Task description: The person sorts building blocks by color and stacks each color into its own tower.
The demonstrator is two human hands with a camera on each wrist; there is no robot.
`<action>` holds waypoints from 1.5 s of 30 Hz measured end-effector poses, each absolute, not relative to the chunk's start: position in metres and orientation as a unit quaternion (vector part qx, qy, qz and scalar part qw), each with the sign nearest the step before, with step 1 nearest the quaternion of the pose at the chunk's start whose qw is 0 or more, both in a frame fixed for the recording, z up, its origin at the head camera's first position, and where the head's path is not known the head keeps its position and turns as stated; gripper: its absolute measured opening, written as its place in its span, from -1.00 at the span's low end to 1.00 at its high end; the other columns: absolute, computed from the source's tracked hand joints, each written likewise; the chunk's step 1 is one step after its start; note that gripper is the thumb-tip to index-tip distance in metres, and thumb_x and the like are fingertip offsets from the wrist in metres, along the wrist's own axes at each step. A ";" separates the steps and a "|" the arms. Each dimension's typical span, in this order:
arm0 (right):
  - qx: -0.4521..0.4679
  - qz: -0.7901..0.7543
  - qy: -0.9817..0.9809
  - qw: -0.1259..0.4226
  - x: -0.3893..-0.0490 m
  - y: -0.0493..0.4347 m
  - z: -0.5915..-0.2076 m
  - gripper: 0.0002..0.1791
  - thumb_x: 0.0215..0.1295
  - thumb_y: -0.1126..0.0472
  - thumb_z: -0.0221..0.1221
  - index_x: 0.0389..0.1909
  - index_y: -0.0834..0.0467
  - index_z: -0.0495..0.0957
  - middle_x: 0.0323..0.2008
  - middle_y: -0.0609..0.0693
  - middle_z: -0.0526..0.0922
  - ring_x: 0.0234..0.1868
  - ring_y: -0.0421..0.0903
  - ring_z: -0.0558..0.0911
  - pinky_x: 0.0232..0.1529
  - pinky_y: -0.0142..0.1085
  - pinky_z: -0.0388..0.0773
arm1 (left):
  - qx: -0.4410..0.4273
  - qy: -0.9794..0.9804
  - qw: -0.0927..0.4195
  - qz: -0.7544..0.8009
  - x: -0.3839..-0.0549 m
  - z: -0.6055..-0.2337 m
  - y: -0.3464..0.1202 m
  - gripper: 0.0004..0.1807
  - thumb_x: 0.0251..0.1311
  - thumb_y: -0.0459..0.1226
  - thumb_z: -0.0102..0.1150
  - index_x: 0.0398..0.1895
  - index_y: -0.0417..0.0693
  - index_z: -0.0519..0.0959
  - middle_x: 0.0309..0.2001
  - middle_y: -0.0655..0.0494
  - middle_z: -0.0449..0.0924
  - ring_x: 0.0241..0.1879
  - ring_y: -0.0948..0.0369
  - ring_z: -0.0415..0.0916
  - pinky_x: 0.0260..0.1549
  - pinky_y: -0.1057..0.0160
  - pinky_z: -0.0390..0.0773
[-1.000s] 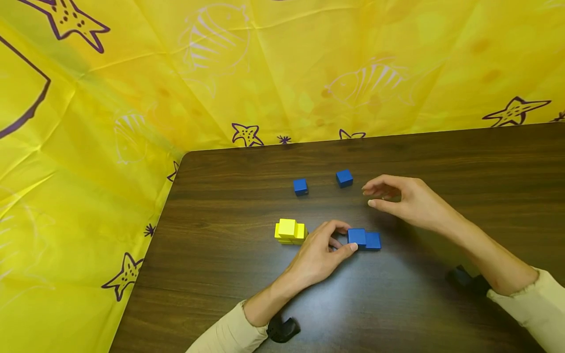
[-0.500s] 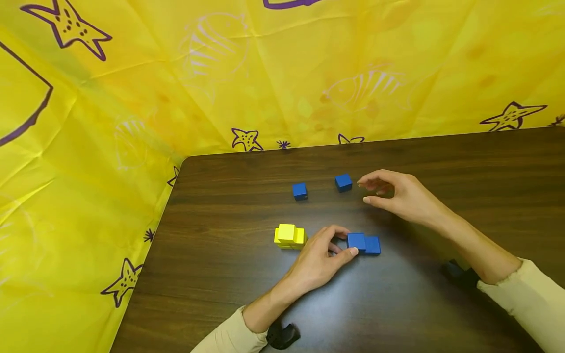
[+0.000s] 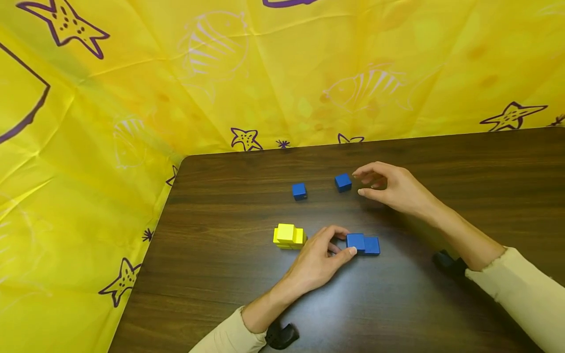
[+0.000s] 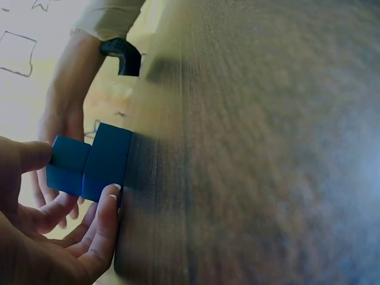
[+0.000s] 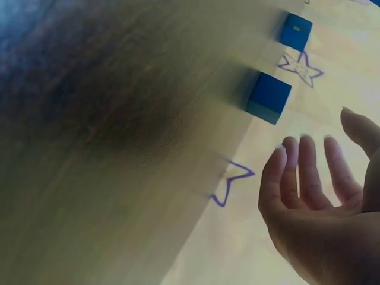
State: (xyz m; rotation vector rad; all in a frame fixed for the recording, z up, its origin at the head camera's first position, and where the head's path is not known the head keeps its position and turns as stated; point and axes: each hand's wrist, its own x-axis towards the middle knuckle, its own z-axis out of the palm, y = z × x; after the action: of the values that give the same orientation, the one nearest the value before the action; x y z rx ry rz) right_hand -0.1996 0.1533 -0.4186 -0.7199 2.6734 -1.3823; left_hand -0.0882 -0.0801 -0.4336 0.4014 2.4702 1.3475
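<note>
My left hand (image 3: 314, 257) holds a small blue block stack (image 3: 355, 241), thumb at its near side and fingers at the far side. One blue block sits on top at the left, and a lower blue block (image 3: 372, 245) reaches out to the right. In the left wrist view the thumb and fingertips touch the blue blocks (image 4: 107, 160). My right hand (image 3: 388, 185) hovers with fingers spread and nothing in them, just right of a loose blue cube (image 3: 343, 183). That cube (image 5: 269, 98) lies beyond the fingertips in the right wrist view.
Another blue cube (image 3: 299, 191) rests farther left on the dark wooden table (image 3: 212, 274). A stacked group of yellow blocks (image 3: 287, 235) stands just left of my left hand. A yellow printed cloth (image 3: 291, 73) hangs along the table's back and left edges.
My right hand has moved left and slightly toward the back, closer to the loose blue cube. My left hand stays at the blue stack.
</note>
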 end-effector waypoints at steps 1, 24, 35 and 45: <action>-0.229 -0.446 0.865 0.025 -0.200 0.153 -0.418 -0.58 0.24 0.21 0.38 0.11 0.13 0.57 0.00 0.03 0.66 -0.05 -0.03 0.63 0.01 -0.12 0.53 | 0.140 0.860 0.148 0.468 -0.088 -0.434 -0.080 -0.62 0.32 -0.03 0.25 0.13 0.08 0.53 0.03 0.21 0.54 -0.25 0.43 0.55 -0.24 0.42 0.54; -0.211 -0.447 0.868 0.047 -0.219 0.144 -0.429 -0.52 0.27 0.18 0.36 0.18 0.15 0.52 0.09 0.11 0.60 0.01 0.07 0.59 -0.01 0.01 0.55 | 0.141 0.860 0.154 0.466 -0.090 -0.433 -0.080 -0.62 0.32 -0.02 0.25 0.13 0.09 0.53 0.03 0.21 0.54 -0.25 0.43 0.54 -0.26 0.42 0.53; -0.178 -0.428 0.881 0.091 -0.224 0.132 -0.431 -0.50 0.30 0.08 0.33 0.21 0.16 0.49 0.11 0.13 0.60 0.01 0.09 0.63 -0.02 0.00 0.57 | 0.139 0.858 0.153 0.470 -0.088 -0.435 -0.080 -0.62 0.32 -0.02 0.25 0.13 0.09 0.53 0.03 0.21 0.55 -0.25 0.44 0.53 -0.26 0.42 0.53; -0.154 -0.393 0.899 0.115 -0.228 0.123 -0.434 -0.45 0.32 -0.04 0.29 0.21 0.18 0.48 0.06 0.15 0.62 0.00 0.06 0.60 -0.02 -0.02 0.54 | 0.143 0.860 0.152 0.466 -0.089 -0.436 -0.081 -0.62 0.32 -0.03 0.25 0.12 0.09 0.53 0.03 0.21 0.55 -0.24 0.42 0.54 -0.25 0.41 0.53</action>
State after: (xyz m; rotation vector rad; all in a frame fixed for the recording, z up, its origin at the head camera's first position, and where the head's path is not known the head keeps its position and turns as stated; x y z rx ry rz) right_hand -0.2278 0.1231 -0.4335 -0.4518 2.6356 -1.1523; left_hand -0.0892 -0.0806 -0.4359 0.4099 2.4670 1.3388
